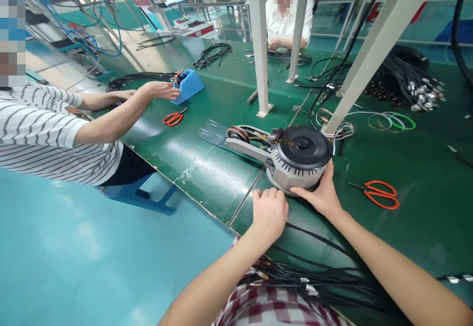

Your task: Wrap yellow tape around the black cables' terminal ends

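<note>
A round grey tape dispenser (298,170) with a black disc on top stands on the green table. Its long arm carries a tape roll (238,134) and points to the left. My right hand (324,193) grips the near right side of the dispenser's base, thumb in front and fingers partly hidden behind it. Close to the front edge of the base, my left hand (270,213) is closed with its fingers curled; whatever may be inside is hidden. Black cables (314,279) with white tags and metal ends lie across the table edge, below my forearms.
Orange-handled scissors (380,194) lie at right, another orange-handled pair (174,118) at left. White posts (261,45) rise from the table. A co-worker's hand (162,90) is by a blue tape holder (190,87). Cable bundles (414,82) lie far right; another person (286,25) sits opposite.
</note>
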`<state>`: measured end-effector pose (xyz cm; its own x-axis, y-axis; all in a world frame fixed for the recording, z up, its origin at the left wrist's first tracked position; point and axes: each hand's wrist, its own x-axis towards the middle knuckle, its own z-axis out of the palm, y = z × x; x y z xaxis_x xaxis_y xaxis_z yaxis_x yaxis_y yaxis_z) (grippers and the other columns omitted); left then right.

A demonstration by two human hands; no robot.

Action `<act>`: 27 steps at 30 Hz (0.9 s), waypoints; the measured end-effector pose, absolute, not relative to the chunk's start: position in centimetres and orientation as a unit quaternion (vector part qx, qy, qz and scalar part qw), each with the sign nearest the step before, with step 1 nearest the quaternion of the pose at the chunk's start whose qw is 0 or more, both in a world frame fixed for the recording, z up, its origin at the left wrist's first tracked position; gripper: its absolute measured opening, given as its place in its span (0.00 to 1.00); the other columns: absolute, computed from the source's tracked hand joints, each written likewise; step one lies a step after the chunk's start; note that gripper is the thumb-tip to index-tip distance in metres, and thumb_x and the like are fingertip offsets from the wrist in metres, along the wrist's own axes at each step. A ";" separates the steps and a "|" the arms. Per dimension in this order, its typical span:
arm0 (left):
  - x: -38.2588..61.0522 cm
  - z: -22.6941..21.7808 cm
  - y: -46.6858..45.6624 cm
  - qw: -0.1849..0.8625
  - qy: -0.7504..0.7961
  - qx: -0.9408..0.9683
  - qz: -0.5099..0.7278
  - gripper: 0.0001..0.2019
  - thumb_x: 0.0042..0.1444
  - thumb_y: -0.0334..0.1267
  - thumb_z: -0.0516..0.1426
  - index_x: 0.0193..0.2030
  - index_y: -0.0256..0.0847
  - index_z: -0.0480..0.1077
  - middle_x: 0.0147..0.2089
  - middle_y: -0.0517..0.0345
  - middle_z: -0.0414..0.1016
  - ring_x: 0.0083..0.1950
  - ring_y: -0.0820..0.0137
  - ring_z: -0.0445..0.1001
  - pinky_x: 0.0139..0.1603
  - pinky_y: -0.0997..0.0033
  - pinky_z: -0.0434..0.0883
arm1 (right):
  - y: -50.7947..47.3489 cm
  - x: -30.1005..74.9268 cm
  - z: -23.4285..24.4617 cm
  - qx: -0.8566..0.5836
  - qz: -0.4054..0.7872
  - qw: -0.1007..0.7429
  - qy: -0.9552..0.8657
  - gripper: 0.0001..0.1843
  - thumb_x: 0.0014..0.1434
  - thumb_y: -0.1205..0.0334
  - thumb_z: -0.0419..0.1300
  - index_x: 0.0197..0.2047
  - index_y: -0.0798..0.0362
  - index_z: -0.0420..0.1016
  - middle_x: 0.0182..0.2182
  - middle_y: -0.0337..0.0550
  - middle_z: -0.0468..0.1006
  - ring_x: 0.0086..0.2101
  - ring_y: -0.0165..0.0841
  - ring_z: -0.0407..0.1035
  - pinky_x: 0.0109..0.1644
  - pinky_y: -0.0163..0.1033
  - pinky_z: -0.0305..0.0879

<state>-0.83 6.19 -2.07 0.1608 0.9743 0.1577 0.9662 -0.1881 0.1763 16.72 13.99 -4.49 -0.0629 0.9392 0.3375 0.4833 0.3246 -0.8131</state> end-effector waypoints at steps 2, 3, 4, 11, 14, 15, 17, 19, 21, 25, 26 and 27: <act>-2.3 -1.7 6.7 0.001 0.643 0.758 0.111 0.11 0.69 0.36 0.50 0.36 0.41 0.69 0.37 0.53 0.74 0.40 0.59 0.71 0.47 0.54 0.56 | 14.0 16.7 -4.4 -0.519 0.255 0.444 -0.684 0.76 0.39 0.38 0.77 0.76 0.52 0.33 0.73 0.56 0.45 0.70 0.52 0.46 0.74 0.60 0.45; -3.0 -1.6 6.9 -0.006 0.649 0.753 0.108 0.11 0.69 0.36 0.49 0.36 0.41 0.69 0.37 0.53 0.74 0.41 0.59 0.71 0.47 0.54 0.56 | 13.9 16.7 -4.4 -0.519 0.253 0.443 -0.686 0.76 0.39 0.38 0.77 0.76 0.52 0.33 0.73 0.56 0.45 0.70 0.52 0.46 0.74 0.59 0.44; -3.5 -1.6 7.2 -0.012 0.657 0.747 0.106 0.11 0.69 0.36 0.49 0.36 0.41 0.69 0.37 0.52 0.74 0.41 0.59 0.71 0.47 0.54 0.56 | 13.9 16.7 -4.3 -0.519 0.253 0.442 -0.687 0.76 0.39 0.38 0.77 0.76 0.51 0.33 0.73 0.56 0.45 0.70 0.52 0.46 0.75 0.59 0.44; -0.3 -2.3 6.4 0.016 0.652 0.748 0.121 0.07 0.65 0.32 0.52 0.36 0.39 0.70 0.36 0.50 0.75 0.40 0.59 0.71 0.49 0.54 0.57 | 14.0 16.6 -4.5 -0.522 0.252 0.444 -0.683 0.77 0.38 0.38 0.77 0.76 0.52 0.32 0.73 0.58 0.45 0.70 0.54 0.47 0.74 0.61 0.45; -0.3 -2.1 6.3 0.020 0.642 0.756 0.126 0.08 0.65 0.32 0.53 0.36 0.38 0.71 0.35 0.50 0.75 0.38 0.59 0.71 0.48 0.54 0.57 | 13.9 16.6 -4.5 -0.523 0.253 0.444 -0.682 0.77 0.38 0.38 0.77 0.76 0.52 0.33 0.72 0.58 0.46 0.69 0.54 0.49 0.74 0.61 0.46; -1.0 -2.0 6.5 0.015 0.646 0.753 0.121 0.09 0.65 0.33 0.52 0.35 0.39 0.71 0.35 0.50 0.75 0.38 0.59 0.71 0.48 0.54 0.57 | 14.0 16.7 -4.5 -0.523 0.255 0.444 -0.681 0.77 0.38 0.37 0.77 0.76 0.52 0.33 0.72 0.58 0.46 0.69 0.54 0.49 0.74 0.61 0.46; -2.7 -1.6 7.1 0.003 0.655 0.747 0.108 0.11 0.67 0.35 0.51 0.34 0.39 0.71 0.35 0.49 0.75 0.39 0.58 0.71 0.48 0.54 0.56 | 14.0 16.7 -4.6 -0.523 0.259 0.446 -0.679 0.77 0.37 0.37 0.77 0.76 0.52 0.33 0.73 0.58 0.46 0.69 0.54 0.49 0.73 0.61 0.46; -4.0 -1.4 7.6 -0.001 0.658 0.747 0.098 0.13 0.68 0.35 0.50 0.33 0.39 0.71 0.35 0.49 0.75 0.40 0.58 0.72 0.48 0.54 0.56 | 14.0 16.7 -4.6 -0.522 0.260 0.447 -0.678 0.77 0.38 0.37 0.77 0.76 0.52 0.33 0.73 0.58 0.45 0.69 0.54 0.48 0.73 0.62 0.46; -4.0 -1.5 7.7 0.001 0.658 0.746 0.098 0.13 0.68 0.34 0.50 0.33 0.39 0.71 0.36 0.49 0.75 0.40 0.58 0.71 0.50 0.54 0.56 | 14.0 16.7 -4.6 -0.521 0.259 0.446 -0.680 0.77 0.37 0.37 0.77 0.76 0.51 0.33 0.73 0.57 0.44 0.70 0.54 0.47 0.73 0.62 0.46; -1.1 -2.2 6.6 0.013 0.642 0.758 0.116 0.11 0.66 0.33 0.52 0.34 0.38 0.72 0.35 0.49 0.75 0.39 0.58 0.71 0.49 0.55 0.57 | 14.0 16.7 -4.7 -0.524 0.254 0.445 -0.681 0.77 0.37 0.38 0.77 0.76 0.52 0.34 0.73 0.58 0.45 0.70 0.53 0.47 0.74 0.61 0.46; -0.4 -2.4 6.3 0.016 0.636 0.762 0.121 0.10 0.66 0.32 0.52 0.34 0.38 0.72 0.35 0.49 0.75 0.39 0.59 0.71 0.48 0.55 0.57 | 14.0 16.7 -4.7 -0.526 0.253 0.444 -0.680 0.77 0.37 0.38 0.77 0.76 0.53 0.33 0.73 0.58 0.45 0.70 0.53 0.48 0.74 0.61 0.46; -0.1 -2.5 6.1 0.019 0.630 0.766 0.125 0.10 0.66 0.32 0.52 0.34 0.38 0.72 0.34 0.50 0.75 0.39 0.59 0.71 0.48 0.56 0.57 | 14.0 16.7 -4.7 -0.528 0.252 0.442 -0.680 0.77 0.37 0.38 0.77 0.76 0.53 0.33 0.73 0.58 0.45 0.69 0.54 0.48 0.73 0.61 0.46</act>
